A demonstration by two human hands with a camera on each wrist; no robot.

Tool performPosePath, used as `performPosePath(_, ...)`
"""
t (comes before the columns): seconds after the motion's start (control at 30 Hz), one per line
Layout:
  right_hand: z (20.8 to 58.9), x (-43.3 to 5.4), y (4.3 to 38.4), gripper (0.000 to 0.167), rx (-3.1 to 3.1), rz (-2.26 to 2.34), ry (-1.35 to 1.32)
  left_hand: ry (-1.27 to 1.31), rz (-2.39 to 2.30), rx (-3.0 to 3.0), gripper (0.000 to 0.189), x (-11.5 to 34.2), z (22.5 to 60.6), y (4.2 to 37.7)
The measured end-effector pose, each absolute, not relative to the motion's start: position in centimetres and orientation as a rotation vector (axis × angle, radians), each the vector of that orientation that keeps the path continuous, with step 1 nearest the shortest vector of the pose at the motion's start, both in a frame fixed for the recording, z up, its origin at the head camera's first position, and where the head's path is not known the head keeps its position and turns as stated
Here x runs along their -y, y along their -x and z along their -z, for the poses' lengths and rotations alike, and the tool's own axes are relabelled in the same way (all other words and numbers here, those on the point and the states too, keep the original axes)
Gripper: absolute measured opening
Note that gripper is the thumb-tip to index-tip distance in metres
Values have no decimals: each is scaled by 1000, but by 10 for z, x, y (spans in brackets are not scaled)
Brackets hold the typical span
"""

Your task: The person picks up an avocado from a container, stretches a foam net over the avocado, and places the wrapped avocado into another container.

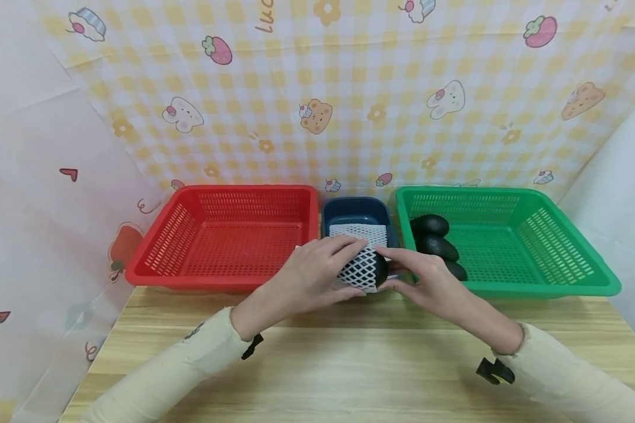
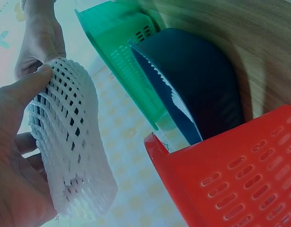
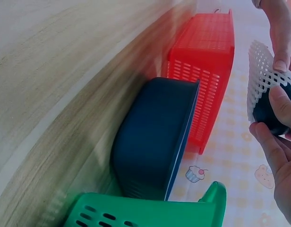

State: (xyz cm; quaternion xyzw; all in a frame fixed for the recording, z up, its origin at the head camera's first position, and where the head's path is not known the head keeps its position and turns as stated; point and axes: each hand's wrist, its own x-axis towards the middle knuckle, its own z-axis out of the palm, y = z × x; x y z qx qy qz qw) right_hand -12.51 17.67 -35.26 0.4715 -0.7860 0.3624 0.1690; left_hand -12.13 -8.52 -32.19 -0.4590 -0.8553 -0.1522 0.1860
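Between the two hands, in front of the blue bin, is a dark avocado (image 1: 382, 271) partly inside a white foam net sleeve (image 1: 357, 271). My left hand (image 1: 311, 271) grips the sleeve, with the thumb along one side, and the net's far end hangs past the palm in the left wrist view. The bare end of the avocado sticks out toward my right hand (image 1: 433, 283), whose thumb and fingers pinch it. In the right wrist view the net's edge (image 3: 260, 78) lies around the dark fruit.
A blue bin (image 1: 356, 204) behind the hands holds more white foam nets (image 1: 358, 232). To its left stands a red basket (image 1: 222, 288) with a bare slotted floor. A green basket (image 1: 540, 288) on the right has several dark avocados (image 1: 437, 247) along its left side. A patterned cloth hangs behind.
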Motion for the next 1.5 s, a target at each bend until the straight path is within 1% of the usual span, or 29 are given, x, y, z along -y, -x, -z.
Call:
performPosePath(0.3,356,-179,123,73,2240,-1081,-1290,1304,431,2424,77,84,322,121)
performPosePath(0.6,354,-180,123,70,2222,-1118,-1348,1301,472,2434,79,87,323,123)
performPosePath(0.83,356,-178,124,67,2184,-1114,-1358,1338,507,2392,74,84,325,124)
performPosePath(0.97,358,-178,123,61,2189,-1125,-1334,1351,546,2377,73,83,326,123)
performPosePath(1.13,363,-176,123,36,2155,-1144,-1306,1355,570,2373,73,83,328,123)
performPosePath(1.5,369,-171,121,38,2142,-1235,-1234,1359,592,2351,72,84,329,123)
